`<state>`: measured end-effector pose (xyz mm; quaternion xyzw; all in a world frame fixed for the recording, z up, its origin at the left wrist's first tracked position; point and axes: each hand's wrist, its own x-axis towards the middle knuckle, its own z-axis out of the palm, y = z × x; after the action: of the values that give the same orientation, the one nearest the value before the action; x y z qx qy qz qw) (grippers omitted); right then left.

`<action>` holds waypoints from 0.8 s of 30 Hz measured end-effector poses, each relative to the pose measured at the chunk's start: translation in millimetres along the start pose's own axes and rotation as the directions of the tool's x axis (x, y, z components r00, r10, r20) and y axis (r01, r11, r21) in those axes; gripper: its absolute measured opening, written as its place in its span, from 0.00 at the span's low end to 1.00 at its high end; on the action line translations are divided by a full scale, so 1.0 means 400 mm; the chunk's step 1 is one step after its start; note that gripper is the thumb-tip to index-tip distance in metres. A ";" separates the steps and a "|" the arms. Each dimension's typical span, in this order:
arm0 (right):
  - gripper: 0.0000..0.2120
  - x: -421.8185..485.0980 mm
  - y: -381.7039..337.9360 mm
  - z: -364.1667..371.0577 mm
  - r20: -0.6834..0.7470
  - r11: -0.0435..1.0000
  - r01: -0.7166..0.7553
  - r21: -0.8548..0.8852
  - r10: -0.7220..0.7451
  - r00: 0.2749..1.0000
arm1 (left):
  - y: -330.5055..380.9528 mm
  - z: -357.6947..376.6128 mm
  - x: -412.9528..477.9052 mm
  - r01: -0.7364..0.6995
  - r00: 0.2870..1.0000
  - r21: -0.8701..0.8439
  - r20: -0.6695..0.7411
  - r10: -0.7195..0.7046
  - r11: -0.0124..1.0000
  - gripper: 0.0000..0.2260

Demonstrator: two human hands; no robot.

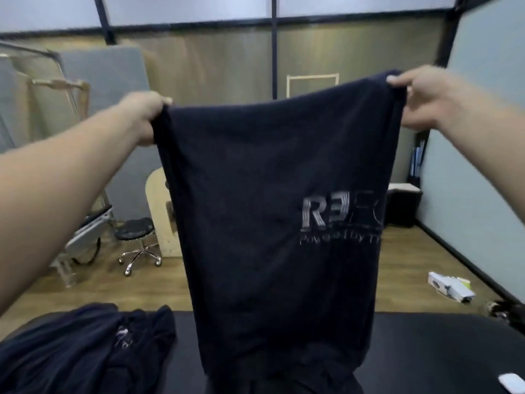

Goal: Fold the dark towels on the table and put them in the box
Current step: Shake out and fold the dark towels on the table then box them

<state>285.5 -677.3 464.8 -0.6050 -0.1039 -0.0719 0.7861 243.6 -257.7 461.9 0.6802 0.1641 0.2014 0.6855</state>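
head cam | faces forward, slightly down | near table

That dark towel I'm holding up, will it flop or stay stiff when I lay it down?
Probably floppy: the towel sags between the left hand and right hand and hangs limp. Pushed, it would likely bunch, like the crumpled pile on the table. Seems light: two pinches carry it.
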 end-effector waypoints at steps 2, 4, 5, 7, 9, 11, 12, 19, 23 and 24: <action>0.04 -0.026 -0.004 0.005 0.050 0.996 -0.058 0.073 0.054 0.997 | 0.002 -0.018 -0.016 -0.015 1.000 -0.086 0.024 0.017 0.996 0.17; 0.18 -0.041 -0.001 -0.003 0.098 0.985 -0.123 0.124 0.111 0.989 | -0.016 -0.040 -0.007 0.025 0.996 -0.116 0.090 -0.015 0.993 0.19; 0.22 -0.044 0.009 -0.008 0.122 0.981 -0.171 0.087 0.160 0.980 | -0.024 -0.052 -0.009 0.050 0.992 -0.143 0.120 -0.033 0.989 0.17; 0.07 -0.065 0.054 -0.009 0.116 0.963 -0.244 -0.112 0.256 0.960 | -0.069 -0.075 -0.004 0.126 0.978 -0.141 0.183 -0.100 0.982 0.14; 0.07 -0.059 0.094 -0.022 0.036 0.951 -0.257 -0.171 0.267 0.963 | -0.114 -0.089 0.014 0.170 0.969 -0.160 0.204 -0.136 0.972 0.12; 0.08 -0.049 0.089 -0.036 -0.047 0.975 -0.218 -0.046 0.216 0.975 | -0.131 -0.090 0.018 0.175 0.965 -0.292 0.240 -0.105 0.940 0.10; 0.08 -0.046 0.081 -0.038 -0.079 0.984 -0.180 0.005 0.180 0.981 | -0.131 -0.088 0.017 0.163 0.964 -0.337 0.254 -0.077 0.927 0.09; 0.05 -0.010 0.016 -0.061 -0.047 0.998 -0.012 -0.066 0.009 0.999 | -0.024 -0.079 -0.023 0.023 0.938 -0.414 0.323 0.124 0.910 0.08; 0.04 0.028 -0.088 -0.040 0.013 0.967 0.247 -0.062 -0.247 0.969 | 0.043 -0.070 -0.029 -0.033 0.910 -0.635 0.300 0.287 0.772 0.07; 0.05 0.027 -0.105 -0.028 0.042 0.964 0.253 -0.078 -0.250 0.967 | 0.057 -0.058 -0.051 0.025 0.880 -0.527 0.415 0.232 0.849 0.11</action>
<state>286.8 -698.7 504.3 -0.6201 -0.1890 -0.1658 0.7431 213.3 -247.9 483.3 0.5066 -0.1029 0.1073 0.8492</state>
